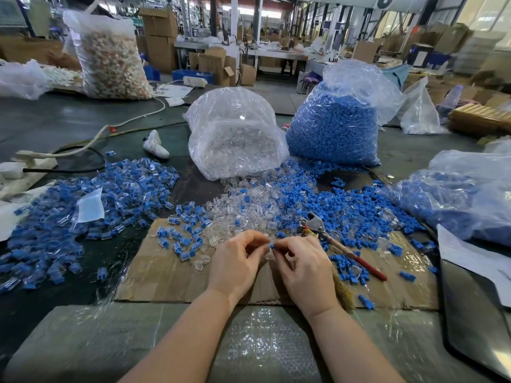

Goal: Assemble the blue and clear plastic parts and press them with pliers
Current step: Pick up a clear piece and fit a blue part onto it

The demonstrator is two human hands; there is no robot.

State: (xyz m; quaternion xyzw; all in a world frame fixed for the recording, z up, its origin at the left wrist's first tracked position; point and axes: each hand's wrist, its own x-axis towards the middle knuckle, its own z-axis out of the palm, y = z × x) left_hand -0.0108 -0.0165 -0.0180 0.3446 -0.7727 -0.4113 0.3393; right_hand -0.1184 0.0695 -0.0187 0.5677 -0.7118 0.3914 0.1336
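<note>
Two hands join a blue part and a clear part over a cardboard sheet.

Left hand (pixel 235 261) and right hand (pixel 301 264) meet fingertip to fingertip, pinching a small blue part (pixel 271 246) and clear part (pixel 269 255) between them. Red-handled pliers (pixel 340 244) lie at 2 o'clock. Flat brown cardboard (pixel 154 275) has bare room at 9 o'clock; glossy loose pieces crowd 12 o'clock.

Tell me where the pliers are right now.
In the head view, the pliers lie on the cardboard just right of the right hand, among loose blue parts, untouched.
</note>
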